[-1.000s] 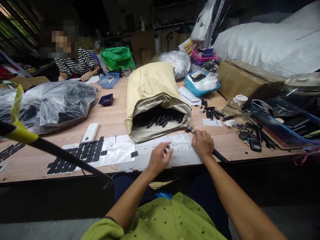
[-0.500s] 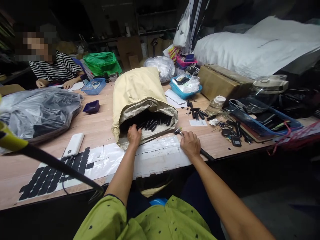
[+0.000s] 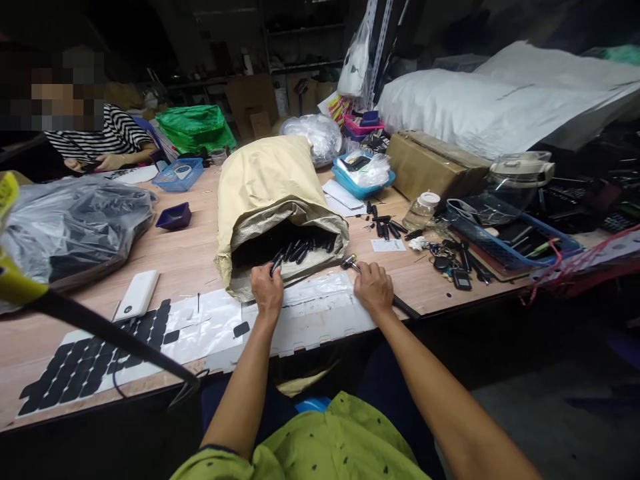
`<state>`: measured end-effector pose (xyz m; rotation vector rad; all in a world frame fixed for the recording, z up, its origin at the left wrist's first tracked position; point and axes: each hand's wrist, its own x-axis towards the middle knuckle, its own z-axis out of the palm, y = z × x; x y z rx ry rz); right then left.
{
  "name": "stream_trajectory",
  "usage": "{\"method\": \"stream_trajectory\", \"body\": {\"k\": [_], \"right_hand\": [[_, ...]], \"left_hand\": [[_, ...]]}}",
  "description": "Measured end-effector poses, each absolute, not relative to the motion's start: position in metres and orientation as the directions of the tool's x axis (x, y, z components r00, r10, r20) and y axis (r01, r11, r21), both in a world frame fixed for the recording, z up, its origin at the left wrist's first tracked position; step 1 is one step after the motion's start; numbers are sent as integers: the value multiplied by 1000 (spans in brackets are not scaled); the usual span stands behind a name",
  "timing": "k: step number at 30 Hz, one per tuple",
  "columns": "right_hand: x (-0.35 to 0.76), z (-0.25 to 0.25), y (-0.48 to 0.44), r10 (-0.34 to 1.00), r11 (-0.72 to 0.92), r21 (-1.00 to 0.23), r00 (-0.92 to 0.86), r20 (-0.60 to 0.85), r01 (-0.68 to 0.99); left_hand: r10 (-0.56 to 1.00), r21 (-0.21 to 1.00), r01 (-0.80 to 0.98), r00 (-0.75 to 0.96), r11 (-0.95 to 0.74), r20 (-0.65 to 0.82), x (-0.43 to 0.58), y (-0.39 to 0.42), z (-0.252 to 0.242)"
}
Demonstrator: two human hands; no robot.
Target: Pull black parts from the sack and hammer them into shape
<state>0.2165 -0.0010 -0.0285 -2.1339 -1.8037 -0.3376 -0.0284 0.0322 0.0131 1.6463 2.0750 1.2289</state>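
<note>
1) Left grip (image 3: 267,288) pinches a black stick (image 3: 276,264) at the mouth of the yellow sack (image 3: 273,175)
2) Right grip (image 3: 374,289) is wrapped around a metal-headed tool (image 3: 349,263)
3) The yellow sack lies open on the counter (image 3: 193,257)

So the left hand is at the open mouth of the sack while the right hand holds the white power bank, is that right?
No: the head view shows the right hand gripping a hammer-like tool, not the white power bank, which lies left of the sack. The left hand is indeed at its open mouth.
</note>
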Motion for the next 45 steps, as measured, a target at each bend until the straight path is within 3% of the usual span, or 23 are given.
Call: {"method": "stream_trajectory", "body": {"k": [4,7,9,14,18,29,35,40,45], "right_hand": [[218,-28,-1,908,-147,-100,174,380,984],[218,-27,0,909,-154,-102,182,375,983],[218,-27,0,914,-157,-100,183,363,983],[215,-25,-1,921,-151,-95,175,347,984],[215,-23,-1,922,-150,-102,177,344,983],[224,-24,-2,925,-136,-188,193,327,973],[230,-11,-6,928,-115,-408,245,281,906],[207,-3,-30,930,105,-589,130,343,801],[180,-2,-54,937,213,-596,11,349,774]], "left_hand": [[915,836,469,-127,-285,383,29,26,52],[862,796,364,42,-485,506,66,36,85],[842,768,359,116,-529,526,74,40,90],[941,753,564,185,-338,284,44,28,41],[975,660,720,191,-216,110,16,16,0],[965,705,661,221,-257,144,9,18,-16],[964,710,656,226,-256,139,13,16,-14],[965,699,668,216,-255,146,12,13,-12],[972,680,696,188,-232,138,13,9,-9]]}}
